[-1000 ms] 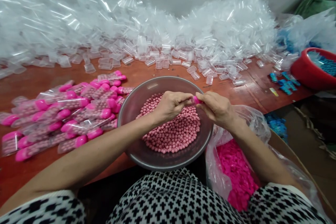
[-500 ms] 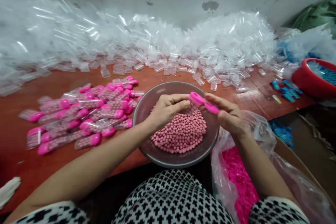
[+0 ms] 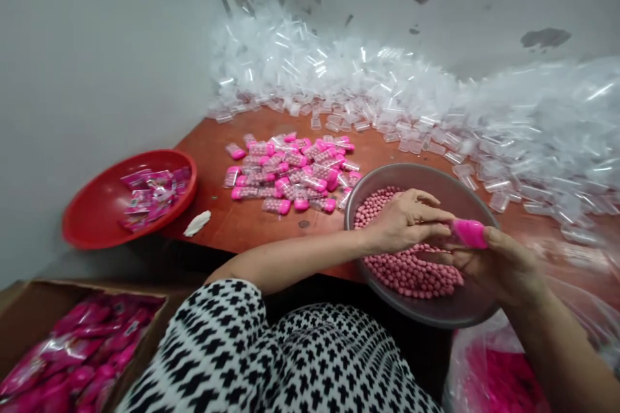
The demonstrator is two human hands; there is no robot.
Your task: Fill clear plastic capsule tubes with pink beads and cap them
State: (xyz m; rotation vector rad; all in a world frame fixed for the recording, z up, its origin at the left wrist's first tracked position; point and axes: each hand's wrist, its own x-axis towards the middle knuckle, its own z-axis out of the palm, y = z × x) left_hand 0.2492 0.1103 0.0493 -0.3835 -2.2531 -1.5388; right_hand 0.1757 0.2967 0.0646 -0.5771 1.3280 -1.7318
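Observation:
Over a grey basin (image 3: 438, 174) of small pink balls (image 3: 404, 274), my two hands meet at a pink cap (image 3: 469, 233). The cap sits at the end of a small clear plastic container, which is mostly hidden by fingers and blurred. My left hand (image 3: 411, 222) has its fingers closed on the container from the left. From the right, my right hand (image 3: 508, 264) grips the cap, its thumb against the pink end and its fingers below. Left of the basin lies a pile of filled clear containers with pink caps (image 3: 300, 174).
Clear empty containers (image 3: 339, 71) are heaped along the wall. A red bowl (image 3: 87, 206) of pink packets and a white scrap (image 3: 197, 224) are at the left. Below stand a carton (image 3: 24, 303) of pink packages and, at right, a plastic bag (image 3: 465, 361) of pink pieces.
The view has swung left, bringing the red bowl and carton into sight. My hands have come closer together, and the pink cap, earlier seen flipped out lengthwise, now looks compact on the container.

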